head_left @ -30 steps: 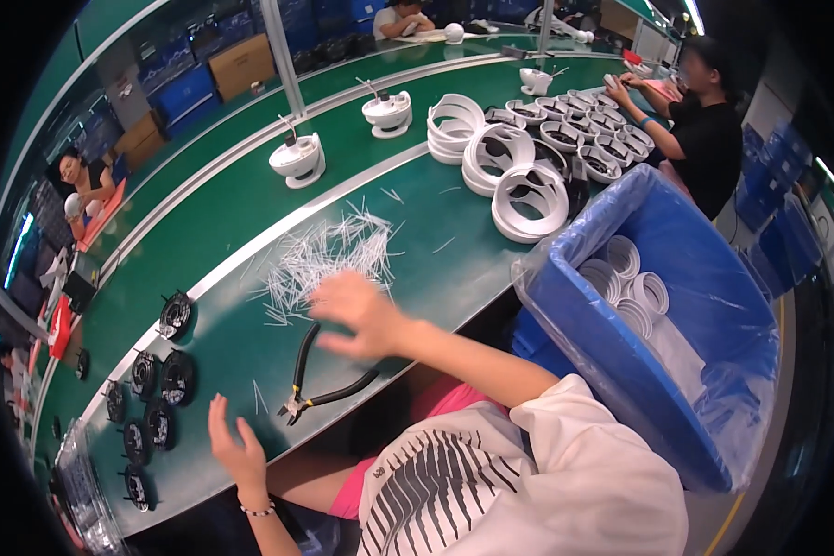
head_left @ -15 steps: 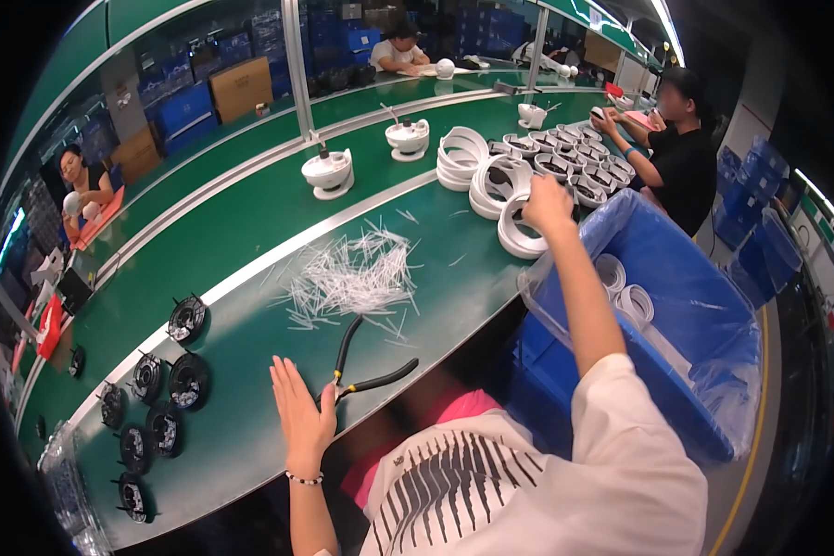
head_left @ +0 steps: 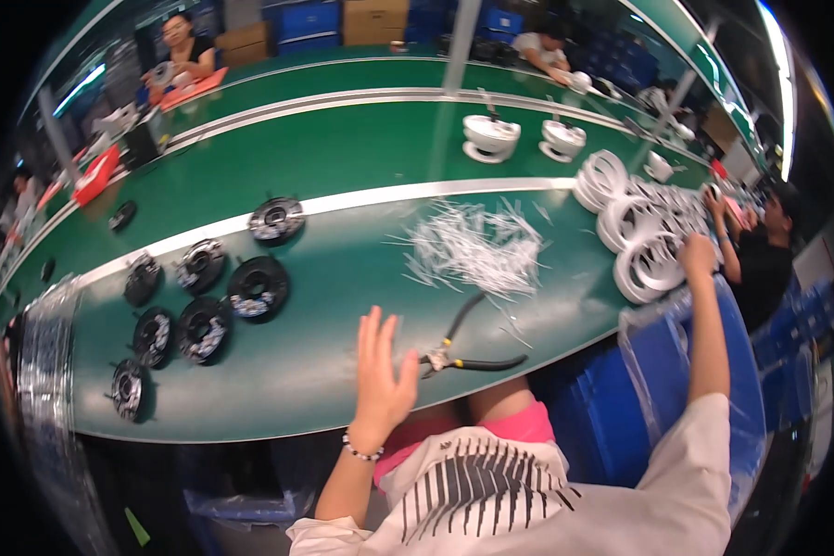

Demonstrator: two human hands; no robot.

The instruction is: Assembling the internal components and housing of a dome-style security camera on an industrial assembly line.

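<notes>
At the table's near edge my left hand [head_left: 385, 385] hovers with fingers stretched and thumb apart, holding nothing. Close to its thumb lie side-cutting pliers [head_left: 440, 357] with black handles spread. My right hand [head_left: 699, 252] reaches far right, its fingers closed at the rim of a white ring [head_left: 632, 278]; the fingertips are partly hidden. Behind that ring stand more white rings [head_left: 612, 222] in stacks. A loose heap of thin white plastic strips [head_left: 477, 248] lies mid-table. Several round black parts with wiring [head_left: 258, 289] sit to the left.
A blue bin [head_left: 663, 357] lined with clear plastic stands below my right arm. White bowl-shaped units [head_left: 491, 137] rest on the green belt [head_left: 361, 144] beyond the metal rail. Co-workers sit across the belt, and one person [head_left: 764, 246] works at far right.
My view has swung left, so the table's things appear farther right. My left hand stays open near the pliers, and my right hand remains at the white rings.
</notes>
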